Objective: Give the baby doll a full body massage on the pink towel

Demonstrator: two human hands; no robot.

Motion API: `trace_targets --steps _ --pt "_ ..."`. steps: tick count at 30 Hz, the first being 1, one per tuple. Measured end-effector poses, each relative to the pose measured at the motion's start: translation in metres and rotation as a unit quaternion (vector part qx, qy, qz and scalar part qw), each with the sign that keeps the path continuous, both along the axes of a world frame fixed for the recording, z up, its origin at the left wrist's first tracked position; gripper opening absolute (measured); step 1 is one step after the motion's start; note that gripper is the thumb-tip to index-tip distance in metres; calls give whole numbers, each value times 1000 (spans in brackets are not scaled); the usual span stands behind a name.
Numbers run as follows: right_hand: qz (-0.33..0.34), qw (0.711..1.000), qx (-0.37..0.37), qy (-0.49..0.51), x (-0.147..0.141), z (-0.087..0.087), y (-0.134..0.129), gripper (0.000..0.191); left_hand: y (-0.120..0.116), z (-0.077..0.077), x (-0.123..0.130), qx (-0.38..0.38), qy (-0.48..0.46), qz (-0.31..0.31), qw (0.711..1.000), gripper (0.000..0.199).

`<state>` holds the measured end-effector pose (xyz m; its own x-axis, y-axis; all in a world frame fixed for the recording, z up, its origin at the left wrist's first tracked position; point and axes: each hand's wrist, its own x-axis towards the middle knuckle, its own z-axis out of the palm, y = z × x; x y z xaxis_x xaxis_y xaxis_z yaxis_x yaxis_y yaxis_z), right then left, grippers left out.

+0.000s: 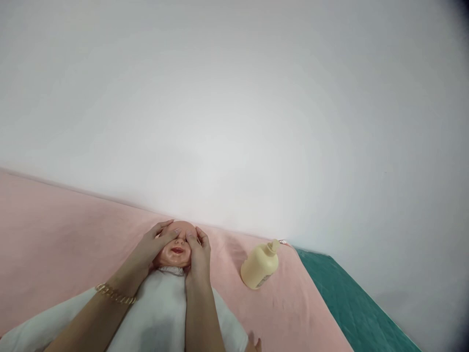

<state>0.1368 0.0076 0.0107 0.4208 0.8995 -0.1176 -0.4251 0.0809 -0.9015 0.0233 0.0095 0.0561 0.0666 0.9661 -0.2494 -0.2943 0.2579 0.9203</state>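
Observation:
A baby doll (177, 251) in a white outfit lies on its back, its head toward the wall. My left hand (157, 244) cups one side of the doll's head, the thumb lying across the brow by the eye. On the other side my right hand (200, 250) holds the head in the same way, thumb near the inner brow. Both thumbs cover the doll's eyes; its nose and open red mouth show between them. A gold bracelet (114, 295) circles my left wrist. My forearms lie over the white outfit.
To the right of the doll a pale yellow pump bottle (259, 266) stands on the pink cloth (73, 234). A green quilted surface (351, 293) shows past the cloth's right edge. Behind everything rises a plain white wall (234, 107).

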Motion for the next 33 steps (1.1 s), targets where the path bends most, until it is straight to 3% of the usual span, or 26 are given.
trace_targets --steps 6,13,19,23,28,33 --pt "-6 1000 10 11 -1 0 4 37 0 1 5 -17 -27 27 999 30" --pt "-8 999 24 45 5 -9 9 36 13 -14 6 -25 -95 44 994 28" --pt "7 996 15 88 6 -5 6 37 14 -19 6 -12 -128 53 990 31" --pt "-4 998 22 58 4 -2 5 33 9 -22 8 3 -179 53 982 28" --pt "6 1000 7 8 1 3 2 44 4 -19 5 56 -139 21 988 42" --pt "14 1000 3 7 1 5 1 54 7 -16 1 22 -77 7 997 64"
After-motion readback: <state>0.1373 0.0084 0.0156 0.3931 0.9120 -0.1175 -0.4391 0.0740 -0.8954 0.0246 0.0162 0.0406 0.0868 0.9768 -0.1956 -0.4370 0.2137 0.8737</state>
